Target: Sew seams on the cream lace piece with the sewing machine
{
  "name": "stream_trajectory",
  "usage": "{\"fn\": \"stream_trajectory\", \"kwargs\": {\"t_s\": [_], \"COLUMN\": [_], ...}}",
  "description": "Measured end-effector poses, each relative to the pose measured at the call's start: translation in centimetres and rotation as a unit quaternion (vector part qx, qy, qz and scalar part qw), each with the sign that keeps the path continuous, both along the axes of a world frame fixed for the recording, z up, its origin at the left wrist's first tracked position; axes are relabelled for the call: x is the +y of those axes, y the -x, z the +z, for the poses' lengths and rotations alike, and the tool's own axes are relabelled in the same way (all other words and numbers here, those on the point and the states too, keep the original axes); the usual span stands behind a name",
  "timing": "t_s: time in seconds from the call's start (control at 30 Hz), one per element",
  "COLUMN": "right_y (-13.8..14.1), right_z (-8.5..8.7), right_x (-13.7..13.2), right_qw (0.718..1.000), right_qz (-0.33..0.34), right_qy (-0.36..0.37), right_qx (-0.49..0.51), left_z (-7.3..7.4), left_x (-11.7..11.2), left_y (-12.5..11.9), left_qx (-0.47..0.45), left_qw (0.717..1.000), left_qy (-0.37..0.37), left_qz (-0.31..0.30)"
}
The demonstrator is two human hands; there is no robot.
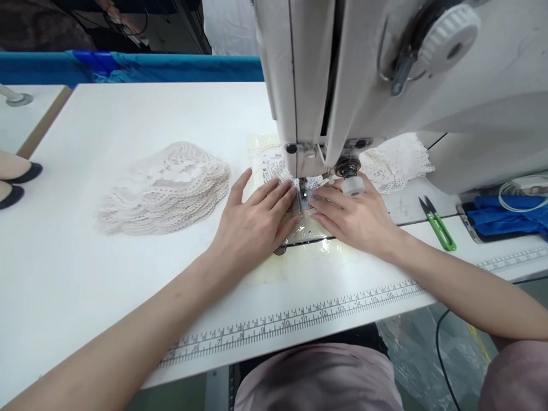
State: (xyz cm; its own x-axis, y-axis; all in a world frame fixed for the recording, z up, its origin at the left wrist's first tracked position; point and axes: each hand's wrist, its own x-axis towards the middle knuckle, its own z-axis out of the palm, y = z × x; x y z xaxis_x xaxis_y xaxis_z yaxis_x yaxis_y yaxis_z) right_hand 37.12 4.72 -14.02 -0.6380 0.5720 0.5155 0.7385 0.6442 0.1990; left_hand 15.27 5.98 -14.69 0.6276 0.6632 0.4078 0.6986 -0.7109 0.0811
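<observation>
White lace (274,164) lies under the presser foot (303,191) of a sewing machine (314,68). Flat on the work by the left side of the foot rests my left hand (257,220), its fingers stretched forward and its thumb spread. My right hand (359,220) lies on the other side, fingers extended toward the foot and partly hidden behind the machine's white knob (353,186). The fingertips of both hands come close to the needle area. Under them is a shiny clear sheet (314,231). More lace (396,162) lies behind my right hand.
A stack of lace pieces (171,191) lies on the white table (141,114) at left. Green thread snips (439,225) and a phone (471,225) under blue cloth (505,217) are at right. A printed ruler (285,325) follows the front edge. Black-tipped objects (19,177) stand far left.
</observation>
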Motion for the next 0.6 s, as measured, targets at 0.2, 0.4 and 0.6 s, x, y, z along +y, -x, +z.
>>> {"fn": "stream_trajectory", "kwargs": {"t_s": [0.2,0.4,0.6], "right_y": [0.1,0.6,0.3], "right_z": [0.3,0.2,0.7], "right_x": [-0.3,-0.9,-1.3], "right_qw": [1.000,0.988,0.942], "right_qz": [0.013,0.099,0.247], "right_qy": [0.004,0.115,0.201], "right_qx": [0.006,0.038,0.106], "left_z": [0.5,1.8,2.4], "left_x": [-0.6,-3.7,-3.9], "left_y": [-0.1,-0.3,0.4], "left_qx": [0.036,0.069,-0.014], "left_qw": [0.998,0.982,0.980], "left_qy": [-0.034,-0.093,-0.154], "left_qz": [0.042,-0.146,-0.128]}}
